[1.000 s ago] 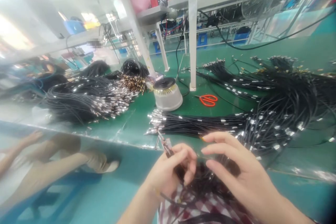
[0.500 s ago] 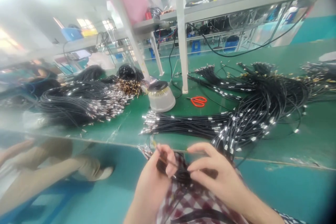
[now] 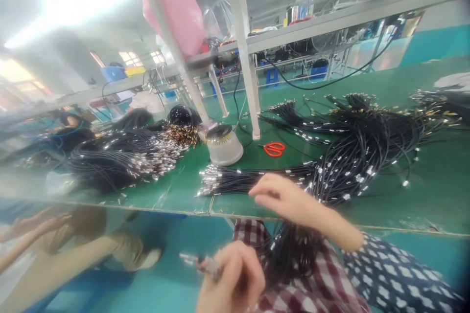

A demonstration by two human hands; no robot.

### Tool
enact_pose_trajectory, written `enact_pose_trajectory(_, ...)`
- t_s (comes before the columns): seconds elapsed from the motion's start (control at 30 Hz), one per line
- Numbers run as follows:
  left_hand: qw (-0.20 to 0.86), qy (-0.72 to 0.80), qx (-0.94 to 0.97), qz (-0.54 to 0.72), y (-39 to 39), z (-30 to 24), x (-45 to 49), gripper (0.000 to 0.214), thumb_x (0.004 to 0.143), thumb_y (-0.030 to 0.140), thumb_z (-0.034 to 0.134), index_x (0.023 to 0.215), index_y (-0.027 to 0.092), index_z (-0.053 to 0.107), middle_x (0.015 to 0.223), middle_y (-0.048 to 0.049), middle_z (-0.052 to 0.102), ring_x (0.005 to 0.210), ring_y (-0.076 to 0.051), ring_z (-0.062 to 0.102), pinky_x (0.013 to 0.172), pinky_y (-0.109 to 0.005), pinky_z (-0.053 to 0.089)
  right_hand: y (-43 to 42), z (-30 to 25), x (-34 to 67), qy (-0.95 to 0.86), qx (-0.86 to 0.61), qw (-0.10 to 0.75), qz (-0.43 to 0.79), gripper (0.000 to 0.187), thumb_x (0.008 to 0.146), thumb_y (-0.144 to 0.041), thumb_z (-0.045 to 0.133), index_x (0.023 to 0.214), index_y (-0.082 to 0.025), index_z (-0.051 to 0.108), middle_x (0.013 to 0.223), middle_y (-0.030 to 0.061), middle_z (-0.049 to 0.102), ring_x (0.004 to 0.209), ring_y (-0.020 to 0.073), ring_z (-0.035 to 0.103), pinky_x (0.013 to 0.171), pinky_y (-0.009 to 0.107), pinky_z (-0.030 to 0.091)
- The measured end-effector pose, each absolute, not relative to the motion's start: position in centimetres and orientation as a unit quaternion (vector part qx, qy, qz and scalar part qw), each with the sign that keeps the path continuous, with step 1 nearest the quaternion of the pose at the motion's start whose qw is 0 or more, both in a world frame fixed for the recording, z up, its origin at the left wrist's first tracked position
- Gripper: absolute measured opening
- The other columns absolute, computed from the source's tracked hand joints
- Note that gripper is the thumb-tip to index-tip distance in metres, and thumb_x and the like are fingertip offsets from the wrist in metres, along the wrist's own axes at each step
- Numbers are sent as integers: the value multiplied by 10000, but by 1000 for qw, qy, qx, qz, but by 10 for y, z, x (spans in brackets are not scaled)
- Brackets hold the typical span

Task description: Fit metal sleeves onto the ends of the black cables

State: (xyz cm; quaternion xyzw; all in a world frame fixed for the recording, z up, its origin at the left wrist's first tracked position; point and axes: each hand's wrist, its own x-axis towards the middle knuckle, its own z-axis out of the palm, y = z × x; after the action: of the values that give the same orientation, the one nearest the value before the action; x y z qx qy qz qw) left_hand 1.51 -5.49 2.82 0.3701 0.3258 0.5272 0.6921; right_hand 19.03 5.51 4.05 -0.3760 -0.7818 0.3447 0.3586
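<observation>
My left hand [image 3: 235, 279] is low in front of me, fingers closed round a thin black cable whose metal tip [image 3: 194, 260] sticks out to the left. My right hand [image 3: 290, 200] reaches forward over the bench edge, fingers loosely curled and together, close to the near bundle of black cables with silver ends [image 3: 257, 181]; what it holds, if anything, does not show. More black cables [image 3: 293, 249] lie in my lap on the checked cloth.
A green bench [image 3: 422, 190] carries big heaps of black cables at left [image 3: 121, 156] and right [image 3: 367, 132], a white round device [image 3: 223, 144], orange scissors [image 3: 273, 148] and white frame posts [image 3: 244, 49]. Another person sits at left [image 3: 55, 249].
My hands, together at my lap before, have parted. The right hand has gone forward to the cable bundle; the left has dropped lower with a cable, its tip now pointing left. The view tilted up.
</observation>
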Motion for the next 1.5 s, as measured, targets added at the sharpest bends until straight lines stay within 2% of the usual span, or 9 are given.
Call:
enact_pose_trajectory(0.13, 722, 295, 301, 548, -42, 34, 10, 367, 893, 434, 568, 646, 167, 614, 448, 33, 420, 441, -81, 297, 491, -237, 238, 53, 42, 227, -735, -447, 382, 339, 180, 910, -272, 533, 961, -189, 685, 1005, 69, 658, 837, 175, 594, 726, 318, 446)
enact_pose_trajectory(0.37, 761, 339, 325, 448, -22, 29, 11, 294, 896, 402, 584, 759, 145, 627, 427, 70, 414, 356, -29, 189, 431, -202, 195, 34, 37, 212, -701, -440, 405, 389, 142, 890, -250, 547, 957, -212, 665, 1089, 55, 618, 983, 196, 591, 794, 329, 452)
enact_pose_trajectory(0.67, 794, 372, 316, 362, -13, 19, 24, 399, 746, 510, 731, 726, 141, 580, 419, 58, 475, 314, -17, 244, 383, -193, 200, 18, 61, 163, -656, -395, 416, 491, 72, 779, -164, 663, 763, -234, 666, 997, -6, 586, 936, 158, 581, 889, 292, 429)
enact_pose_trajectory(0.77, 807, 350, 301, 368, -12, 14, 23, 407, 719, 518, 751, 774, 148, 590, 444, 41, 520, 306, -32, 328, 359, -179, 254, 26, 57, 165, -624, -409, 429, 510, 152, 802, -196, 633, 654, -200, 600, 962, 9, 591, 936, 181, 583, 874, 323, 415)
enact_pose_trajectory(0.9, 800, 382, 236, 398, -10, 17, 21, 389, 730, 514, 743, 863, 167, 628, 603, -47, 680, 478, -152, 620, 471, -229, 465, 38, 46, 178, -583, -430, 420, 547, 198, 820, -286, 632, 652, -193, 584, 994, 32, 593, 1001, 219, 556, 913, 371, 357)
enact_pose_trajectory(1.07, 762, 428, 184, 449, 1, 23, 15, 332, 733, 440, 764, 705, 129, 651, 610, -67, 673, 631, -218, 678, 634, -304, 534, 45, 40, 190, -583, -427, 391, 571, 215, 824, -327, 636, 667, -183, 606, 1008, 50, 594, 1027, 229, 538, 926, 373, 342)
enact_pose_trajectory(1.17, 719, 461, 127, 505, 10, 20, 3, 314, 707, 406, 798, 722, 129, 652, 574, 1, 581, 537, -106, 562, 518, -195, 463, 50, 45, 202, -569, -401, 379, 609, 233, 830, -353, 640, 677, -179, 614, 1045, 50, 581, 1006, 216, 541, 915, 354, 363)
enact_pose_trajectory(1.3, 710, 471, 170, 495, 11, 17, -5, 337, 726, 461, 767, 719, 150, 639, 455, 105, 291, 396, -25, 191, 374, -152, 193, 56, 58, 215, -588, -373, 320, 642, 235, 837, -344, 640, 678, -171, 633, 1057, 46, 577, 979, 200, 564, 900, 335, 395)
enact_pose_trajectory(1.5, 712, 494, 309, 391, 0, 25, 15, 366, 594, 417, 858, 718, 142, 652, 528, 3, 584, 378, -5, 259, 379, -155, 155, 51, 60, 194, -671, -454, 282, 513, 151, 801, -183, 664, 659, -188, 612, 1016, -19, 630, 961, 153, 593, 895, 296, 396)
